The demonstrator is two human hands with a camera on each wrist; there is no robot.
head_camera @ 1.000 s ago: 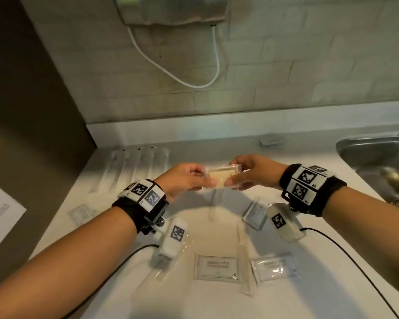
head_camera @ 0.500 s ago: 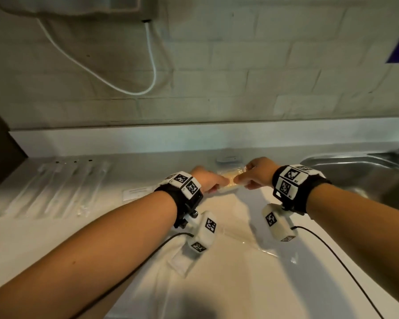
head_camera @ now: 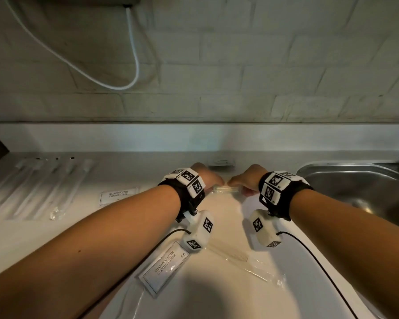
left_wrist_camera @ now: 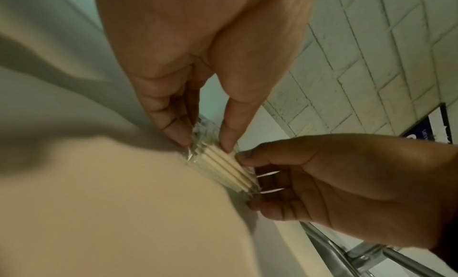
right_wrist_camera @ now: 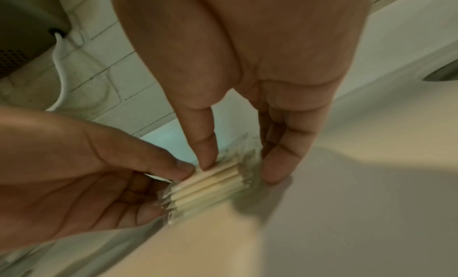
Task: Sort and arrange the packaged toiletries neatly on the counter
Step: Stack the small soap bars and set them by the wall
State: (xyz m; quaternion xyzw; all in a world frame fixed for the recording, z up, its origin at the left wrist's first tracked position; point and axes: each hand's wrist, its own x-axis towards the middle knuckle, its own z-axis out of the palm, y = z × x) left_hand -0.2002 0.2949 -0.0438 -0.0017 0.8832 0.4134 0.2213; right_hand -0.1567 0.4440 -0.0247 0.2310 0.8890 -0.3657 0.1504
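Both the left hand (head_camera: pixel 205 177) and right hand (head_camera: pixel 247 180) pinch a clear packet of sticks (head_camera: pixel 224 189) between them, low on the worktop (head_camera: pixel 228 295). Only the wrist views show thumbs and fingertips clamping its two ends.

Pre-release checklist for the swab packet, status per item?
1. Left hand pinches the swab packet: ok.
2. Right hand pinches its other end: ok.
3. Packet down on the counter: ok, appears to rest on it.
4. Packet clear of the sink: ok.
5. Packet squared to the back edge: cannot tell.
6. Loose toothbrush wrapper sorted: not ok.
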